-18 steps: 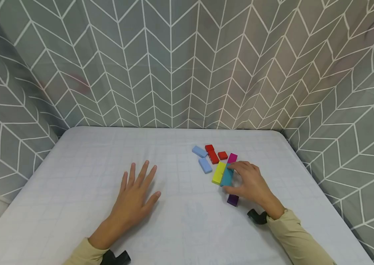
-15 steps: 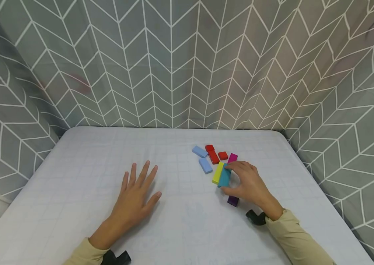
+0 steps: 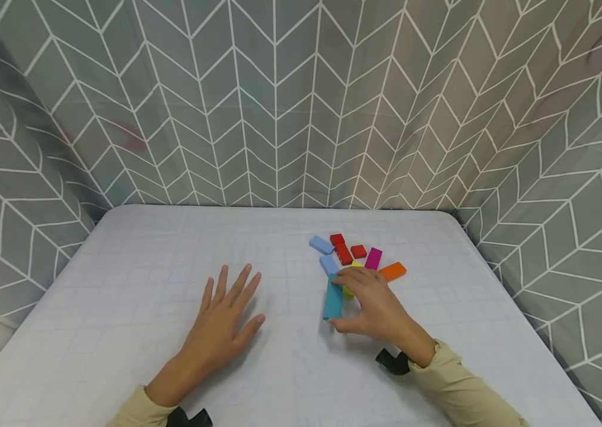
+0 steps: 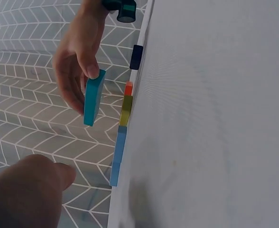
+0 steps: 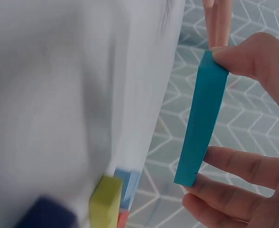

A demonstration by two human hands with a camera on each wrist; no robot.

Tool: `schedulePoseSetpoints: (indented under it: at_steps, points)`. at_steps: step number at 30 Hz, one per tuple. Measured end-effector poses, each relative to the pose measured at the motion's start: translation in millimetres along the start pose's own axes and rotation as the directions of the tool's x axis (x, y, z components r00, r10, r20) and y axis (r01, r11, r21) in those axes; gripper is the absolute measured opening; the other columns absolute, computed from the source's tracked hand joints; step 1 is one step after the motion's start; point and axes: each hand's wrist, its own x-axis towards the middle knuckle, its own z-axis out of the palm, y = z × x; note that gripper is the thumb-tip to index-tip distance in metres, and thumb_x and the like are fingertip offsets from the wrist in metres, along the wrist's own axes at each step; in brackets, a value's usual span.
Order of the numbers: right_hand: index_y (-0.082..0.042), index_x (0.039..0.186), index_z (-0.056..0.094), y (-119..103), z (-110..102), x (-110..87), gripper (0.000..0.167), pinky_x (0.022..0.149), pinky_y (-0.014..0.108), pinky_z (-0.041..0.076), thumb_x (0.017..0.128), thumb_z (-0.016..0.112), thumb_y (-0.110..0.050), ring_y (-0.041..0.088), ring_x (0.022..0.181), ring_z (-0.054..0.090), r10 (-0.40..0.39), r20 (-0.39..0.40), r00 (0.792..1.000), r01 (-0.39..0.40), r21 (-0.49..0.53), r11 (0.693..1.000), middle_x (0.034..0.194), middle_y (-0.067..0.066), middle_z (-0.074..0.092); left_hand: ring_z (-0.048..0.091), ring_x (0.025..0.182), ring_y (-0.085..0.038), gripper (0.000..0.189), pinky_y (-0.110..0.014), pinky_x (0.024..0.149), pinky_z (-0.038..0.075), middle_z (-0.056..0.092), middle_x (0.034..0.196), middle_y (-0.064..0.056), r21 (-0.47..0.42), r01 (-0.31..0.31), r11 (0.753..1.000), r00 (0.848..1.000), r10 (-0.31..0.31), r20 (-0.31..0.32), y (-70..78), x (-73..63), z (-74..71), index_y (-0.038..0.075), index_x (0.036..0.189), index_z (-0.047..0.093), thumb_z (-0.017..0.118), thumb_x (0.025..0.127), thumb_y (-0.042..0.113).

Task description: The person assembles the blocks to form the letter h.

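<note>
My right hand (image 3: 372,302) pinches a teal rectangular block (image 3: 333,296) by its two ends, between thumb and fingertips. Both wrist views show this teal block (image 5: 201,118) held up off the white table. Under the right hand a yellow block (image 3: 348,292) is partly covered; it shows more fully in the right wrist view. Left of the blocks, my left hand (image 3: 220,323) lies palm down with its fingers straight and spread, holding nothing. Only part of the left hand (image 4: 30,190) appears in the left wrist view.
Beyond the right hand lie light blue blocks (image 3: 322,245), red blocks (image 3: 343,254), a magenta block (image 3: 373,258) and an orange block (image 3: 394,271). A dark block (image 4: 136,57) appears in the left wrist view. Patterned curtain (image 3: 274,107) surrounds the table (image 3: 135,267).
My right hand has carried the teal block leftward and toward me, away from the others. The orange block has come into view; the dark purple one is now hidden in the head view.
</note>
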Motion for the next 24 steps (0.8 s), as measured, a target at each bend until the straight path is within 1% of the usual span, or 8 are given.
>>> schedulePoseSetpoints:
  at_steps: [9, 12, 19, 24]
  points:
    - [-0.007, 0.126, 0.07, -20.4, 11.4, 6.1, 0.068, 0.107, 0.059, 0.038, 0.072, 0.092, -0.042, 0.029, 0.129, 0.053, -0.093, 0.028, 0.995, 0.093, 0.013, 0.996, 0.134, 0.008, 0.064, 0.008, 0.155, -0.045, 0.075, -0.073, 0.116, 0.015, 0.03, 0.168, -0.011, 0.003, -0.015, 1.0, 1.0, 0.015, -0.003, 2.8, -0.1, 0.1, 0.013, 0.163, 0.037, 0.064, 0.099, 0.041]
    - [-0.008, 0.126, 0.069, -25.8, 16.5, 7.8, 0.067, 0.109, 0.058, 0.038, 0.074, 0.091, -0.044, 0.027, 0.129, 0.052, -0.107, 0.047, 0.993, 0.106, 0.026, 0.994, 0.135, 0.006, 0.064, 0.007, 0.155, -0.045, 0.075, -0.072, 0.116, 0.014, 0.029, 0.169, -0.01, 0.008, -0.01, 1.0, 1.0, 0.01, 0.006, 2.8, -0.2, 0.0, 0.013, 0.163, 0.036, 0.064, 0.1, 0.041]
    - [-0.012, 0.129, 0.069, -37.6, 25.9, 9.0, 0.066, 0.112, 0.057, 0.036, 0.076, 0.089, -0.047, 0.025, 0.132, 0.051, -0.092, 0.139, 0.986, 0.086, 0.048, 0.995, 0.137, 0.004, 0.062, 0.007, 0.155, -0.045, 0.075, -0.07, 0.118, 0.011, 0.028, 0.169, -0.01, -0.004, -0.002, 1.0, 1.0, 0.002, 0.019, 4.0, -0.2, -0.3, 0.013, 0.163, 0.036, 0.064, 0.1, 0.042]
    - [-0.014, 0.132, 0.069, -41.6, 29.0, 8.9, 0.068, 0.115, 0.057, 0.032, 0.077, 0.089, -0.048, 0.024, 0.133, 0.05, -0.077, 0.179, 0.981, 0.068, 0.058, 0.996, 0.139, 0.003, 0.061, 0.008, 0.155, -0.045, 0.075, -0.071, 0.117, 0.013, 0.027, 0.169, -0.009, -0.006, 0.006, 1.0, 1.0, -0.006, 0.024, 4.2, -0.4, 0.7, 0.013, 0.163, 0.036, 0.065, 0.1, 0.042]
